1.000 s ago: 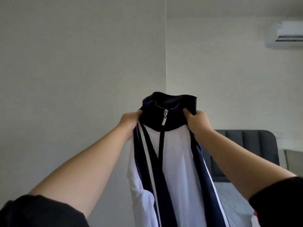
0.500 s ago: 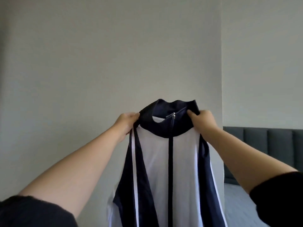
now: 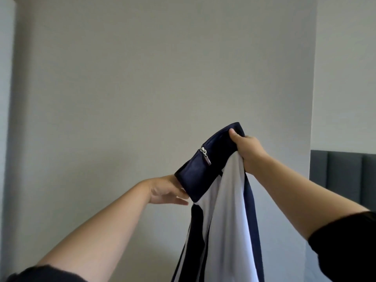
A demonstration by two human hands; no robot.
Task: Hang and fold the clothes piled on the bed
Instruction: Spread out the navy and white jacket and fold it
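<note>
Since half a sec ago the view has swung left and the jacket [image 3: 227,220] has turned. Its collar [image 3: 203,174], level before, now slants, R end high and L end low. The left hand [image 3: 162,189] has dropped from its grip at the collar's side.

Right hand [image 3: 248,151]: fingers curled tight round the collar's top end, thumb over the navy edge. It carries the jacket up in the air in front of the grey wall [image 3: 142,78].

Left hand: sits lower, at the collar's bottom end. The fingers [image 3: 180,202] that show are stretched out straight, pointing R, touching the fabric just under the collar. Thumb is hidden behind the navy cloth, and no grip shows.

The jacket is white w/ navy side panels and a navy collar. It hangs down from the right hand and runs off the bottom edge. The silver zip pull [image 3: 206,158] dangles near the collar's middle.

A dark padded headboard [image 3: 345,176] shows at far R, beyond the right arm. Both arms wear short black sleeves.
</note>
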